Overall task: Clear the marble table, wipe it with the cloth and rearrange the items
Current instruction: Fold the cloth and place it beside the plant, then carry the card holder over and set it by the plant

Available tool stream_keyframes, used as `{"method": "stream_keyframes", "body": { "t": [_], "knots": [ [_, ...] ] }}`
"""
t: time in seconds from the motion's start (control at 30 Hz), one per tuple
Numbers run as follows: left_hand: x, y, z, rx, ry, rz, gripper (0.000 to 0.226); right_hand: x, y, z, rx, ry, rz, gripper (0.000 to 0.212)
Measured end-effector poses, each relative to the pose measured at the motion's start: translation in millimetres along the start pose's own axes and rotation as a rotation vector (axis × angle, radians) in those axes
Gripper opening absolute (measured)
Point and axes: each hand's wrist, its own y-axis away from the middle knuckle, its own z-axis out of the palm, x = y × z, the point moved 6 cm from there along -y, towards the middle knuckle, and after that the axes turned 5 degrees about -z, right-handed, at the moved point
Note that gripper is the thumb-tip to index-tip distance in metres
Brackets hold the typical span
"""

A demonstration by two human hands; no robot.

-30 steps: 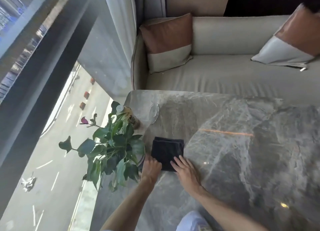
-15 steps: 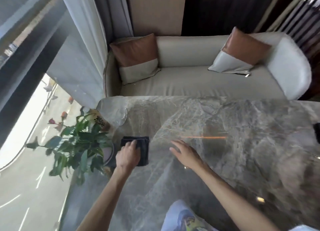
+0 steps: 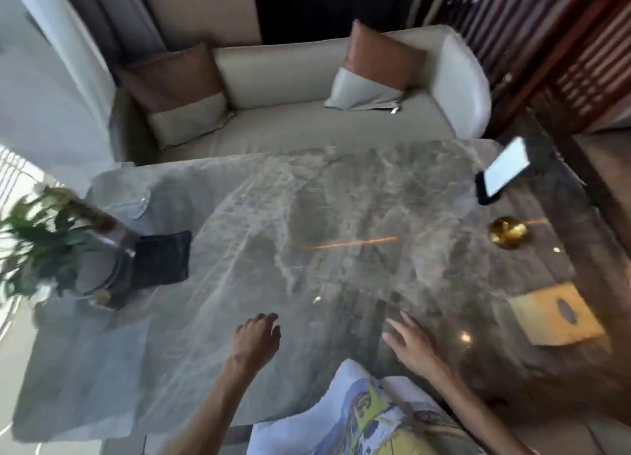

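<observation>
Far left, a leafy plant point(image 3: 41, 239) in a clear glass vase point(image 3: 102, 270) is standing at the left edge of the marble table point(image 3: 307, 198), blurred w/ motion. A clear glass dish point(image 3: 131, 200) is sitting just behind it, near the far-left corner. The dark folded cloth point(image 3: 162, 260) is lying flat on the marble, touching the vase's right side, w/ no hand on it. Nearer the front edge, the left hand point(image 3: 256, 340) is hovering over the marble, fingers loosely curled, gripping nothing. The right hand point(image 3: 411, 343) is reaching beside it, fingers spread, palm down, also empty; can't tell if either is touching the surface. Further right, a yellow tissue box point(image 3: 555, 319) is sitting near the table's right end, a small gold object point(image 3: 508, 231) behind it, and a phone point(image 3: 502, 174) w/ lit screen is leaning tilted at the far-right corner.
</observation>
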Motion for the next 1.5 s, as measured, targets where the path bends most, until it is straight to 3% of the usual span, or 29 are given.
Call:
{"method": "stream_keyframes", "body": {
  "t": [0.1,0.23,0.37,0.5,0.73,0.97,1.23,1.37,1.5],
  "knots": [
    [50.6,6.1,14.5,-0.02,-0.082,0.112,0.04,42.0,31.2,-5.0,-0.028,-0.121,0.104,0.065],
    [107.5,13.6,16.0,0.007,-0.239,0.302,0.038,72.4,63.9,-10.1,-0.037,-0.182,0.198,0.054],
    [142.3,17.4,20.8,0.015,-0.253,0.431,0.038,82.8,100.1,-21.6,-0.003,-0.222,0.246,0.053],
    [168.6,14.1,32.5,-0.025,-0.255,0.468,0.042,95.7,126.9,-38.5,0.111,-0.267,0.27,0.048],
    [234.1,-2.6,30.9,-0.039,-0.216,0.479,0.042,146.5,130.8,-82.0,0.135,-0.519,0.349,0.048],
    [344.2,-57.2,5.8,-0.03,-0.077,0.341,0.046,228.2,61.6,-209.2,0.217,-0.654,0.2,0.044],
    [505.4,-136.8,-17.3,-0.04,0.226,0.202,0.036,304.6,-92.7,-366.3,0.298,-0.664,0.077,0.031],
    [573.0,-181.4,-24.2,-0.07,0.33,0.189,0.034,332.8,-185.4,-381.7,0.202,-0.795,0.184,0.018],
    [631.3,-223.1,-48.5,-0.107,0.59,0.205,0.024,337.8,-246.8,-373.0,0.12,-1.054,0.355,0.044]
  ]
}}
